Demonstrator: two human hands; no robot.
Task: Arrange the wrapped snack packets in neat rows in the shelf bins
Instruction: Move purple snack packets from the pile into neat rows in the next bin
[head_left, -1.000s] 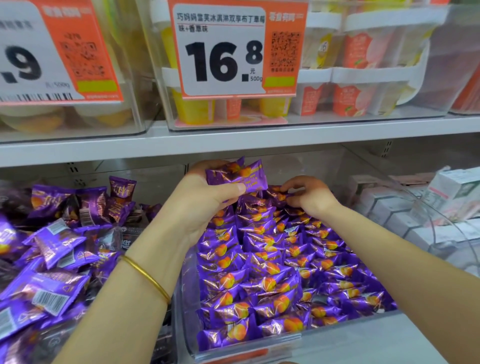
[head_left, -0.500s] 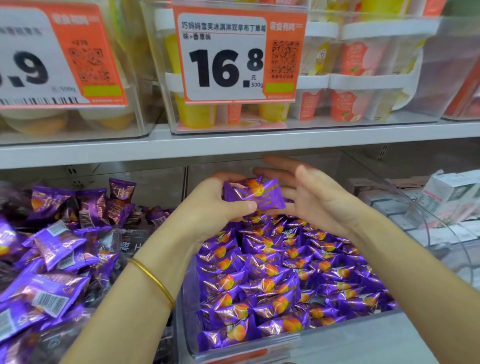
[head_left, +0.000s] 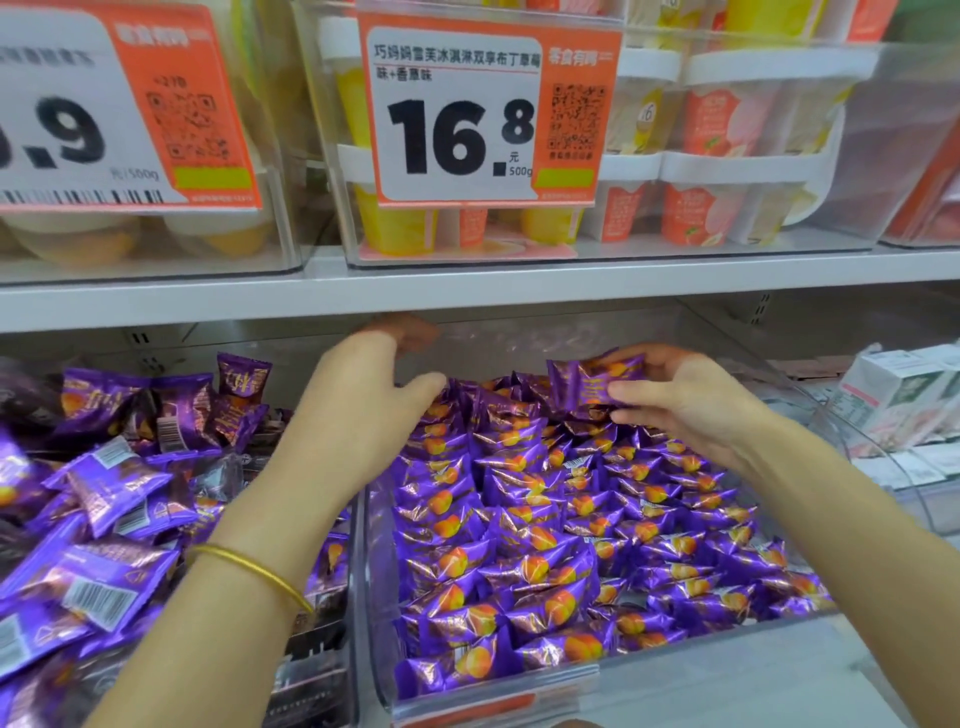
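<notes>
my right hand (head_left: 691, 405) pinches a purple foil snack packet with an orange print (head_left: 592, 382) between thumb and fingers, over the back right of the clear plastic bin (head_left: 701, 670). my left hand (head_left: 363, 400) holds nothing, thumb spread; its fingertips blur behind the bin wall, probably loose. the risk i see: slick foil slips and lands crooked, or my right forearm (head_left: 831, 519) drags across the neat rows of packets (head_left: 545, 519) beneath it.

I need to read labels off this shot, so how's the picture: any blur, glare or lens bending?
Head view: the orange-and-white 16.8 price tag is sharp; the orange-and-white price tag at left is smeared; the shiny purple foil snack packets throw glints; the white shelf edge slants and bows slightly.
</notes>
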